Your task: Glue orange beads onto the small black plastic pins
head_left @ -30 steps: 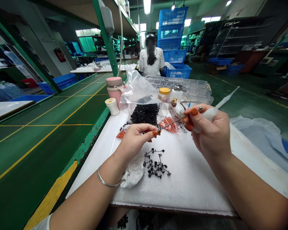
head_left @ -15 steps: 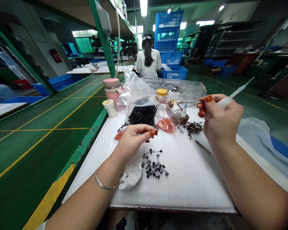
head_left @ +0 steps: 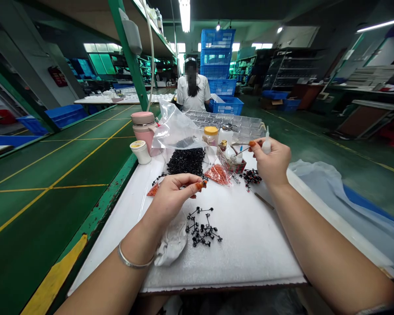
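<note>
My left hand [head_left: 175, 194] pinches a small black part over the white foam pad [head_left: 243, 245]. Just below it lies a loose cluster of black parts [head_left: 202, 229] and a crumpled white cloth [head_left: 172, 245]. My right hand [head_left: 271, 162] is stretched out toward the back of the pad, closed round thin tweezers and a white dropper [head_left: 267, 142], whose tip points up. The tweezer tips reach a small red tray [head_left: 234, 162] with little bottles. A second dark pile of parts [head_left: 250, 177] lies below that hand.
An open clear bag of black parts [head_left: 187, 159] and a patch of orange parts [head_left: 218, 173] sit behind my hands. A pink flask [head_left: 144, 124], white cup [head_left: 140, 152], yellow-lidded jar [head_left: 211, 134] and clear compartment trays [head_left: 243, 122] stand further back. Another person [head_left: 193, 89] sits beyond.
My right hand has moved away from my left hand, up and back toward the red tray, carrying the tweezers and dropper. My left hand has kept its pinch in place.
</note>
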Demonstrator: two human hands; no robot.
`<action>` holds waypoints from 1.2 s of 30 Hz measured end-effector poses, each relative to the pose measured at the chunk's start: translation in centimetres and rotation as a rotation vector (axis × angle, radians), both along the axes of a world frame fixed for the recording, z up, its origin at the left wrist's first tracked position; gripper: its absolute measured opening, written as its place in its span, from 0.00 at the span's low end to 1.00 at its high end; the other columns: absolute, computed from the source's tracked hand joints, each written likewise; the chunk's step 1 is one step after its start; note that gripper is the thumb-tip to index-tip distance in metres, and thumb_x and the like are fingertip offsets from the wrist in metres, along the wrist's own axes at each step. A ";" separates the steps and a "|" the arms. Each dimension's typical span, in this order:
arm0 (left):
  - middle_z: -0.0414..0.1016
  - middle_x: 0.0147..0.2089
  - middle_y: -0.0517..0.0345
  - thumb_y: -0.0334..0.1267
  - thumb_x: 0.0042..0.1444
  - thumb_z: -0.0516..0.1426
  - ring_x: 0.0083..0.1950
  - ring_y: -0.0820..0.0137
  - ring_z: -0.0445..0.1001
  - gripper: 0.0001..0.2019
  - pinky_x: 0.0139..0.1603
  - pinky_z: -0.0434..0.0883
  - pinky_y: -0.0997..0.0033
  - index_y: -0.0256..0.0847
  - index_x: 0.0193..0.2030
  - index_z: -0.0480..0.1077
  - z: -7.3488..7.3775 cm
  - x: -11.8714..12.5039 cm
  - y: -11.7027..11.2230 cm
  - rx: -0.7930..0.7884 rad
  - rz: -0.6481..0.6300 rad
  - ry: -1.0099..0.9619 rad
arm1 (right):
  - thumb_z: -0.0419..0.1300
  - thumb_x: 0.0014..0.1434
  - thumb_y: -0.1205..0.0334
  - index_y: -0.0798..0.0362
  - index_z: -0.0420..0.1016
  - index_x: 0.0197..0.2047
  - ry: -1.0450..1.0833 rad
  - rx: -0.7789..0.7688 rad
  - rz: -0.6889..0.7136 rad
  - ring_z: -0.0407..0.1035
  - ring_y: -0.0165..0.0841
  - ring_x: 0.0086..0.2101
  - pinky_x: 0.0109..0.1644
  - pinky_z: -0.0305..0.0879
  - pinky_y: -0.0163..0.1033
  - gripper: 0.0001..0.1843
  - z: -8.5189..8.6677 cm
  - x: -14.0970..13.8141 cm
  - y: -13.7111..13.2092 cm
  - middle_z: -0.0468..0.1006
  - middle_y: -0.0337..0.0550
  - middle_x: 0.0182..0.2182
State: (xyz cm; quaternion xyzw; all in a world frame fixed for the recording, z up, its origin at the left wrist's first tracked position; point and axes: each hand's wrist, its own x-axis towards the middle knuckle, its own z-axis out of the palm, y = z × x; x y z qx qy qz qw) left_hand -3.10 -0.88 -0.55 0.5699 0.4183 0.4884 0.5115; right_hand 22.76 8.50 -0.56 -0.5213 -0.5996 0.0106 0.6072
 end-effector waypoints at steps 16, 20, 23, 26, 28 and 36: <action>0.77 0.31 0.56 0.38 0.50 0.66 0.32 0.73 0.70 0.06 0.33 0.68 0.75 0.36 0.33 0.80 0.4 0.0 -0.2 0.032 0.027 -0.031 | 0.68 0.55 0.60 0.50 0.81 0.37 -0.065 -0.073 0.589 0.75 0.34 0.32 0.36 0.70 0.38 0.06 1.1 -5.1 -6.2 0.82 0.41 0.32; 0.78 0.31 0.55 0.38 0.52 0.65 0.33 0.72 0.70 0.06 0.34 0.68 0.73 0.37 0.33 0.80 0.5 -0.1 -0.4 0.101 0.034 0.012 | 0.69 0.54 0.63 0.49 0.81 0.39 -0.199 -0.022 0.752 0.75 0.33 0.33 0.37 0.70 0.38 0.07 1.0 -6.7 -7.6 0.82 0.41 0.33; 0.79 0.32 0.54 0.37 0.52 0.65 0.33 0.71 0.71 0.05 0.37 0.69 0.72 0.37 0.32 0.80 0.6 0.0 -0.5 0.142 0.041 0.048 | 0.68 0.55 0.64 0.50 0.80 0.39 -0.212 0.018 0.731 0.75 0.32 0.32 0.37 0.70 0.38 0.06 0.8 -7.0 -7.8 0.82 0.41 0.32; 0.79 0.33 0.54 0.35 0.52 0.65 0.34 0.71 0.72 0.04 0.38 0.69 0.72 0.37 0.31 0.80 0.7 0.2 -0.5 0.171 0.042 0.070 | 0.67 0.57 0.65 0.50 0.80 0.37 -0.223 0.046 0.716 0.74 0.32 0.31 0.37 0.70 0.38 0.03 0.8 -7.0 -7.8 0.82 0.41 0.31; 0.79 0.33 0.54 0.34 0.52 0.64 0.34 0.71 0.72 0.03 0.38 0.69 0.72 0.37 0.31 0.80 0.7 0.2 -0.6 0.191 0.042 0.080 | 0.66 0.57 0.66 0.50 0.79 0.36 -0.224 0.054 0.708 0.74 0.32 0.31 0.37 0.70 0.38 0.02 0.7 -7.0 -7.9 0.82 0.41 0.31; 0.79 0.34 0.53 0.34 0.53 0.64 0.36 0.69 0.74 0.03 0.38 0.71 0.71 0.38 0.32 0.81 0.7 0.2 -0.6 0.285 0.060 0.116 | 0.66 0.56 0.68 0.49 0.80 0.34 -0.190 0.088 0.691 0.76 0.33 0.32 0.37 0.72 0.39 0.05 0.4 -7.3 -8.1 0.82 0.40 0.30</action>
